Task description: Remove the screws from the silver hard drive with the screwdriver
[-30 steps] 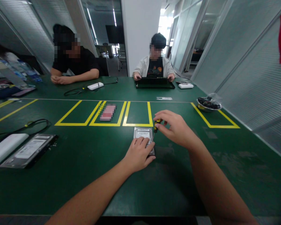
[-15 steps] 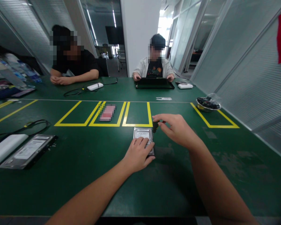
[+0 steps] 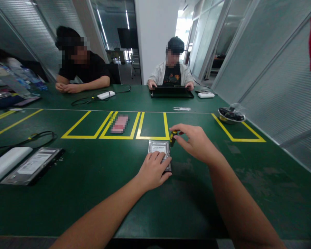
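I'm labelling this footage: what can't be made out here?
All in the head view:
Part of the hard drive: hidden by the left hand.
Tip of the screwdriver: too small.
What the bowl holds: too small, blurred.
White box: cut off by the left edge.

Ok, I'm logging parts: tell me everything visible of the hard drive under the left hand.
The hard drive is a flat, silvery, metal-looking rectangle with a whitish label, its print unreadable. It lies label up on the green table. The left hand covers much of it; the screwdriver in the right hand is at its right edge, contact unclear.
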The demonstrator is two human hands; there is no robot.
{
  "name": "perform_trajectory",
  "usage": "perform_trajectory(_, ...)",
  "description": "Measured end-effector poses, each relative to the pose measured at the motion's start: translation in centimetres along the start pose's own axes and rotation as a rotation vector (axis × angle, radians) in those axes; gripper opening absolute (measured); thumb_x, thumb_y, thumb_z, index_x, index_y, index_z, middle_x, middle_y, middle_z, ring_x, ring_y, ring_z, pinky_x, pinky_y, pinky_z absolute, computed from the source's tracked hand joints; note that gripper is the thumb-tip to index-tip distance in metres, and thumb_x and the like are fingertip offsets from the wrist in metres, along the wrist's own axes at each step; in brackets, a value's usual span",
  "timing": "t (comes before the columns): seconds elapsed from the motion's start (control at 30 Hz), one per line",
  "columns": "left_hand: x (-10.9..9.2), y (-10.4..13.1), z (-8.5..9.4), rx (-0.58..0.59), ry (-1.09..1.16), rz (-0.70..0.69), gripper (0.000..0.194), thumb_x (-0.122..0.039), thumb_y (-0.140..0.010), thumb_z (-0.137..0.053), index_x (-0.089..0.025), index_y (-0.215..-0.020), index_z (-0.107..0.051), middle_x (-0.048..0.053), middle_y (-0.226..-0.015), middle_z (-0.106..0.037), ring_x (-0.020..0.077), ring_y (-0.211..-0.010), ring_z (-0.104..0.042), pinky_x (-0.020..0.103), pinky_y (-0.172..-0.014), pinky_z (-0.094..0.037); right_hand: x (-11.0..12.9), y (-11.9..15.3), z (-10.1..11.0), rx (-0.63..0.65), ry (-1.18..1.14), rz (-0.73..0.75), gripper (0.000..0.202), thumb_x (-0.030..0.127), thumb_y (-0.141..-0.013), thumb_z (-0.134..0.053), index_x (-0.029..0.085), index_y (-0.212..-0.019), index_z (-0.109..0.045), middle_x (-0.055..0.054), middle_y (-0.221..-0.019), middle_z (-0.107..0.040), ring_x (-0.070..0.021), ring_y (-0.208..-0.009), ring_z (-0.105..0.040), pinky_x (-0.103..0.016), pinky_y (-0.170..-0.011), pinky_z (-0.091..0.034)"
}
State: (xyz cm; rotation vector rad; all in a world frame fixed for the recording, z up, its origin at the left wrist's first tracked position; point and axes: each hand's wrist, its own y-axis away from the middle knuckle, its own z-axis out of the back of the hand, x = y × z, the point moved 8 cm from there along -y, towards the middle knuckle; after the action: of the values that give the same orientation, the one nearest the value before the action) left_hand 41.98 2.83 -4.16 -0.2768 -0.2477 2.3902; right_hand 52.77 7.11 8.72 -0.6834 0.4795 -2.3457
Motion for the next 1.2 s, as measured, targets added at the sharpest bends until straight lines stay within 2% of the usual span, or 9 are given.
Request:
perform_trajectory(0.1, 0.0, 0.0, -0.1, -0.002, -0.003, 0.000, 0.053, -0.048, -0.087, -0.059, -0.024, -0.134, -0.051, 0.012, -0.125, -0.053, 0.0316, -0.115, -0.045, 0.046, -0.095, -0.038, 0.1, 0.1, -0.2, 0.031, -0.015, 0.008, 0.029, 0.010, -0.087, -0.054, 0.018, -0.112, -0.066, -0.006, -0.113, -0.072, -0.0201, -0.105, -0.067, -0.034, -0.096, -0.051)
perform_trajectory(0.23, 0.0, 0.0, 0.0, -0.007, -0.007, 0.001, 0.053, -0.048, -0.087, -0.059, -0.024, -0.134, -0.051, 0.012, -0.125, -0.053, 0.0317, -0.115, -0.045, 0.046, -0.096, -0.038, 0.5, 0.1, -0.1, 0.011, -0.004, 0.077, 0.028, 0.010, -0.088, -0.054, 0.016, -0.111, -0.068, -0.009, -0.120, -0.069, -0.0214, -0.113, -0.063, -0.038, -0.103, -0.048)
perform_trajectory(0.5, 0.0, 0.0, 0.1, -0.017, -0.010, -0.005, 0.054, -0.048, -0.086, -0.061, -0.024, -0.134, -0.051, 0.012, -0.125, -0.054, 0.0314, -0.114, -0.046, 0.047, -0.095, -0.038, 0.9, 0.2, 0.0, 0.018, 0.106, 0.060, 0.031, 0.018, -0.093, -0.052, 0.011, -0.117, -0.068, -0.012, -0.105, -0.063, -0.0213, -0.096, -0.062, -0.037, -0.090, -0.053)
perform_trajectory(0.63, 0.0, 0.0, 0.0, -0.016, 0.003, -0.005, 0.054, -0.047, -0.086, -0.061, -0.024, -0.134, -0.051, 0.012, -0.125, -0.054, 0.0316, -0.115, -0.046, 0.047, -0.095, -0.038, 1.0, 0.1, -0.1, 0.011, 0.109, 0.064, 0.032, 0.018, -0.093, -0.050, 0.010, -0.118, -0.068, -0.013, -0.105, -0.062, -0.0218, -0.096, -0.062, -0.037, -0.090, -0.053)
perform_trajectory(0.77, 0.0, 0.0, 0.1, -0.015, 0.009, -0.005, 0.053, -0.047, -0.087, -0.061, -0.024, -0.134, -0.052, 0.012, -0.125, -0.054, 0.0316, -0.115, -0.046, 0.047, -0.095, -0.038, 1.1, 0.0, -0.1, 0.012, 0.069, 0.093, 0.030, 0.012, -0.092, -0.047, 0.010, -0.113, -0.068, -0.013, -0.114, -0.064, -0.0220, -0.105, -0.062, -0.037, -0.096, -0.050)
perform_trajectory(0.87, 0.0, 0.0, 0.1, -0.013, 0.008, -0.003, 0.053, -0.047, -0.087, -0.060, -0.024, -0.134, -0.052, 0.012, -0.125, -0.054, 0.0314, -0.115, -0.046, 0.046, -0.095, -0.038, 1.2, 0.0, 0.0, 0.016, 0.053, 0.112, 0.028, 0.011, -0.092, -0.048, 0.012, -0.113, -0.067, -0.012, -0.112, -0.067, -0.0213, -0.104, -0.062, -0.037, -0.095, -0.050)
perform_trajectory(1.07, 0.0, 0.1, -0.1, -0.004, -0.007, -0.003, 0.055, -0.049, -0.087, -0.060, -0.024, -0.134, -0.051, 0.012, -0.125, -0.053, 0.0315, -0.115, -0.045, 0.047, -0.095, -0.038, 0.8, -0.2, 0.0, 0.024, 0.078, 0.040, 0.013, 0.018, -0.093, -0.056, 0.015, -0.096, -0.068, -0.008, -0.097, -0.067, -0.0201, -0.094, -0.062, -0.034, -0.087, -0.050)
perform_trajectory(1.2, 0.0, 0.1, -0.1, -0.006, -0.008, -0.004, 0.054, -0.049, -0.087, -0.060, -0.024, -0.134, -0.051, 0.012, -0.125, -0.053, 0.0315, -0.115, -0.045, 0.047, -0.095, -0.038, 0.6, -0.2, 0.0, 0.014, 0.119, -0.004, 0.018, 0.025, -0.094, -0.057, 0.015, -0.090, -0.071, -0.008, -0.093, -0.066, -0.0196, -0.088, -0.062, -0.034, -0.082, -0.049)
